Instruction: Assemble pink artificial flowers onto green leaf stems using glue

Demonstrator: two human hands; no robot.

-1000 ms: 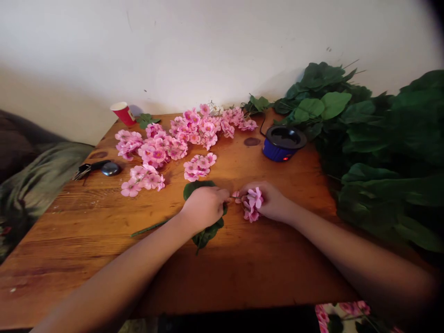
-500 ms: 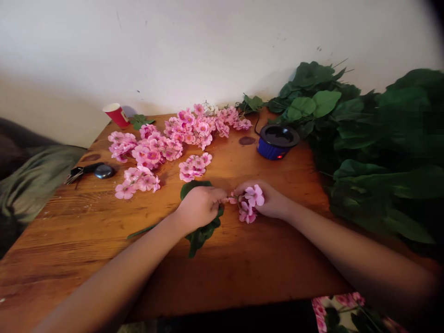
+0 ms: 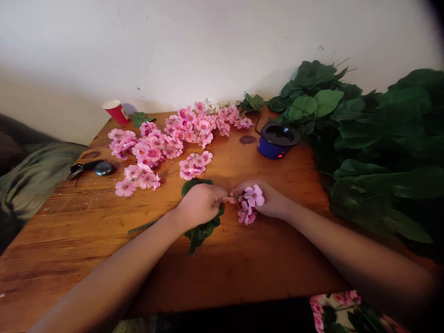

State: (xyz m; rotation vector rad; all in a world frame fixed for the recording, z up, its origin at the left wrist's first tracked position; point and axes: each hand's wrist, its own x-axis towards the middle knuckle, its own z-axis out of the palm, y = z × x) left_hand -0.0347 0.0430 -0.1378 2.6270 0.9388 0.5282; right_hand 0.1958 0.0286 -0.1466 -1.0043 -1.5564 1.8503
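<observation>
My left hand is closed in a pinch at the left end of a small sprig of pink artificial flowers. The same sprig is gripped by my right hand, its blossoms facing up and hanging in front of the fingers. Exactly where the stem runs between the fingertips is too small to make out. Beneath my left hand lies a bunch of green artificial leaves, partly covered, with a green stem sticking out to the left past my forearm.
Loose pink flower clusters spread over the wooden table. A blue pot with a black rim and a lit red light stands beyond my right hand. Large green leaves pile up at right. A red cup and dark-handled tool sit left.
Both hands stay almost where they were, still on the flower sprig. The view has shifted very slightly; nothing else has visibly moved.
</observation>
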